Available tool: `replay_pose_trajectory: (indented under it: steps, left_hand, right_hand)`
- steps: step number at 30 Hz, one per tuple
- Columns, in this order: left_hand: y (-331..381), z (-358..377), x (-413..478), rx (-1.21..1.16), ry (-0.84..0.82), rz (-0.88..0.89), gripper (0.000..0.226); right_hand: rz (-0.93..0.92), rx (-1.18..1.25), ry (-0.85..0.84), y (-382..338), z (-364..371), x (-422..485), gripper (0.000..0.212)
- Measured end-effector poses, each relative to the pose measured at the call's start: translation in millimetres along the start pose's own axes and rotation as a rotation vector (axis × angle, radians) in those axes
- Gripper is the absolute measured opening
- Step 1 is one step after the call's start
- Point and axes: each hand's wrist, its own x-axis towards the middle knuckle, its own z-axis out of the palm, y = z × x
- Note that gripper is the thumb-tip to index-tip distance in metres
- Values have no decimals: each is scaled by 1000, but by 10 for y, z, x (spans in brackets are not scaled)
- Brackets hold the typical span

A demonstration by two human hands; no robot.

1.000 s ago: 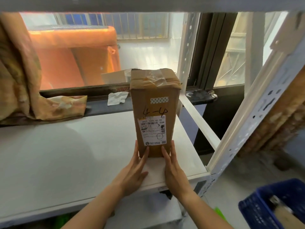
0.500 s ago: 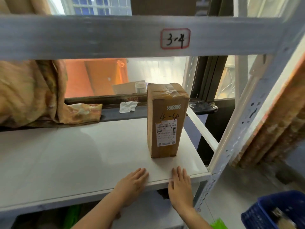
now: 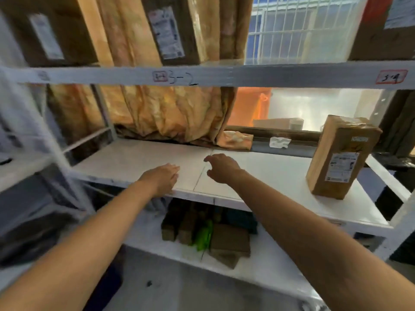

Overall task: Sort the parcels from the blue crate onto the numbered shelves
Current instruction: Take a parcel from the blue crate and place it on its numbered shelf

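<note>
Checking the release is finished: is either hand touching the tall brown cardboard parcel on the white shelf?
Apart. The head view shows bare white shelf between the right hand and the tall brown cardboard parcel; the left hand is farther away.

Shelf marks I can read

On the rail [image 3: 224, 75] across the top of my view, "3-2" [image 3: 183, 78] is handwritten at about 12 o'clock, beside a small red-framed tag [image 3: 160, 76] too blurred for me to read. At 2 o'clock on that rail a red-framed tag [image 3: 391, 77] reads "3-4". The parcel [image 3: 341, 158] at 3 o'clock carries a white printed label [image 3: 341, 167] and pen marks above it; I can't make out either.
</note>
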Motion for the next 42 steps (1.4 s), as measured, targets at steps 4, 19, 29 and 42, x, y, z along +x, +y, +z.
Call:
replay_pose_trajectory:
  steps: [4, 19, 29, 42]
  left_hand:
    - [-1146, -252, -1062, 42, 83, -324, 44]
    - [-3537, 378, -3770, -21, 28, -963, 31]
    - [-5181, 1440, -3671, -189, -94, -1115, 40]
    - [-6485, 3458, -3015, -604, -73, -1226, 33]
  right_hand:
    - [-225, -81, -19, -1471, -30, 197, 47]
    - [-760, -70, -311, -4861, 1243, 221, 43]
    - [-911, -168, -648, -6228, 2899, 1348, 31]
    - [-943, -81, -874, -7141, 5495, 2023, 28]
